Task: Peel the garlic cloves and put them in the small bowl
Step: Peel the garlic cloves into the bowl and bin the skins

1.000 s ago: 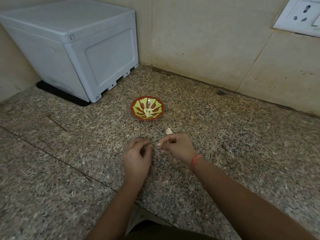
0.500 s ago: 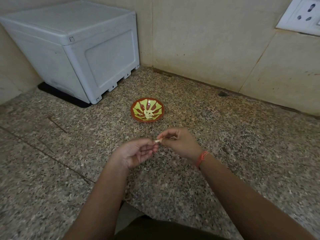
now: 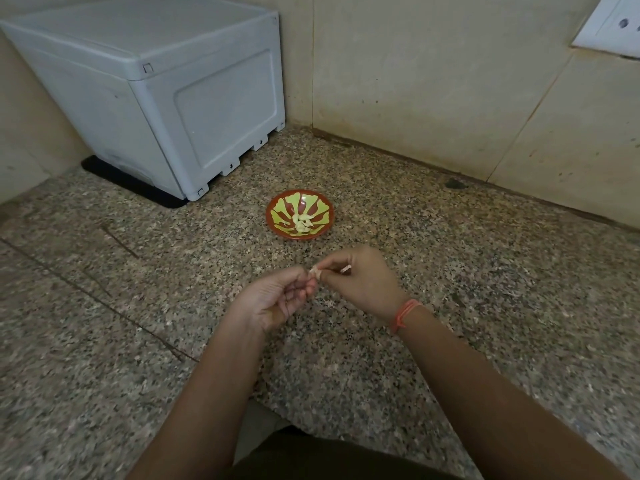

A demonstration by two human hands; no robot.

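A small red bowl [image 3: 300,199] with a green pattern stands on the granite counter and holds several pale peeled garlic cloves [image 3: 303,223]. Just in front of it, above the counter, both hands meet on one small garlic clove [image 3: 315,270]. My left hand [image 3: 277,297] is turned palm-up and pinches the clove with its fingertips. My right hand [image 3: 360,280], with an orange thread at the wrist, pinches the same clove from the right. A pale scrap [image 3: 345,269] shows under the right fingers.
A grey plastic box [image 3: 166,88] stands on a black mat at the back left corner. Tiled walls close the back, with a white socket plate [image 3: 613,26] at the top right. The speckled granite counter [image 3: 502,271] spreads around the bowl.
My left hand has turned from palm-down to palm-up. Both hands have lifted slightly and closed together on the clove. The bowl has stayed where it was.
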